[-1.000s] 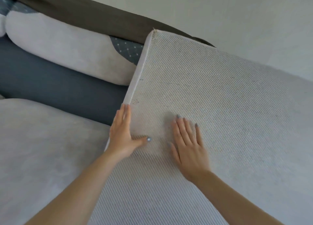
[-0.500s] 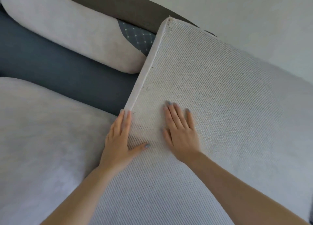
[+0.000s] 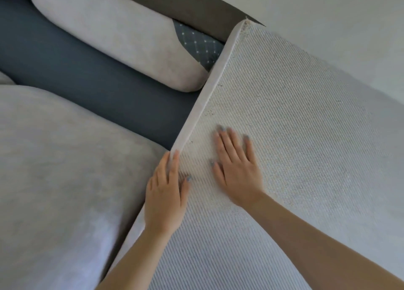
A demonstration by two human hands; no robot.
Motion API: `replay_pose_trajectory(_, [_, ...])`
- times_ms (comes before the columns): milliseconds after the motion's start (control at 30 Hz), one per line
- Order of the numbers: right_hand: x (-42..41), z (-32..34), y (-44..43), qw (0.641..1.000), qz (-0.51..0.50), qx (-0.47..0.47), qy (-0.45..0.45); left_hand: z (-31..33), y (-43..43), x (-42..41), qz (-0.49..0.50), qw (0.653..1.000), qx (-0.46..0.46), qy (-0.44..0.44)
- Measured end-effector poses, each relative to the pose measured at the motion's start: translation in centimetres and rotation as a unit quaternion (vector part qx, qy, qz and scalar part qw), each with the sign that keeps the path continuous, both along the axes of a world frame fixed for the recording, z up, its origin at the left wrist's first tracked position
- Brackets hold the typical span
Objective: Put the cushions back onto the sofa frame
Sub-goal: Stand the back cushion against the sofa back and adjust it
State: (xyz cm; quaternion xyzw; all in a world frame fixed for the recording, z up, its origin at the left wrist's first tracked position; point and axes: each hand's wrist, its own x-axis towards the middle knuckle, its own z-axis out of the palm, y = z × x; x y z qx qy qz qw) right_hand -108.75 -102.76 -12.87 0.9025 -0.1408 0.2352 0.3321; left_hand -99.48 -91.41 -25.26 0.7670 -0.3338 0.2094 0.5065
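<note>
Seat cushion, woven underside up, tilted above the sofa frame; left hand lies flat along its edge, right hand flat on its face, so, ungripped, it may slip and land askew.

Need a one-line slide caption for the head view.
Left hand along the edge, right hand flat on a woven-faced cushion, beside a grey seat cushion on the blue sofa frame.

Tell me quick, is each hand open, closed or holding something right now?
Left hand: open, straight fingers along the ribbed cushion edge, thumb on its face.
Right hand: open, flat on the same cushion.
</note>
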Motion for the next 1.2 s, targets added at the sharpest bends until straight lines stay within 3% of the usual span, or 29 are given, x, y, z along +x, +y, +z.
replay_pose_trajectory(100, [1.1, 1.1, 1.5, 0.998, 0.065, 0.006, -0.011, -0.1, -0.1, 0.1, 0.01, 1.0, -0.002, -0.009])
replay_pose_trajectory(167, [1.5, 1.2, 1.0, 0.992, 0.092, -0.037, 0.08, -0.3, 0.0, 0.3, 0.016, 1.0, -0.003, -0.009])
replay_pose_trajectory(233, [2.2, 1.3, 0.4, 0.989, 0.073, -0.051, 0.117, -0.4, 0.1, 0.1, 0.016, 1.0, -0.003, -0.001])
replay_pose_trajectory(367, [3.0, 1.4, 1.7, 0.994, 0.078, -0.039, 0.066, -0.7, 0.3, 0.0, 0.016, 1.0, -0.006, -0.009])
replay_pose_trajectory(700, [1.7, -1.4, 2.0, 0.983, 0.091, -0.072, 0.143, -1.0, 0.0, 0.0, 0.049, 0.999, 0.018, -0.005])
replay_pose_trajectory(867, [0.6, -2.0, 3.7, 0.99, 0.114, -0.035, 0.077, -1.3, -0.1, -0.1, 0.055, 0.998, 0.02, -0.019])
replay_pose_trajectory(1000, [-0.6, -2.7, 2.0, 0.984, 0.094, -0.059, 0.142, -1.2, -0.1, 0.0, 0.055, 0.998, 0.017, 0.002])
replay_pose_trajectory(1133, [-2.1, -3.6, 2.1, 0.988, 0.122, -0.048, 0.088, -1.1, -0.2, 0.0, 0.058, 0.998, 0.021, -0.008])
replay_pose_trajectory(1200, [-3.1, -3.9, 1.2, 0.986, 0.11, -0.057, 0.114, -1.0, -0.1, 0.2, 0.057, 0.998, 0.023, -0.002])
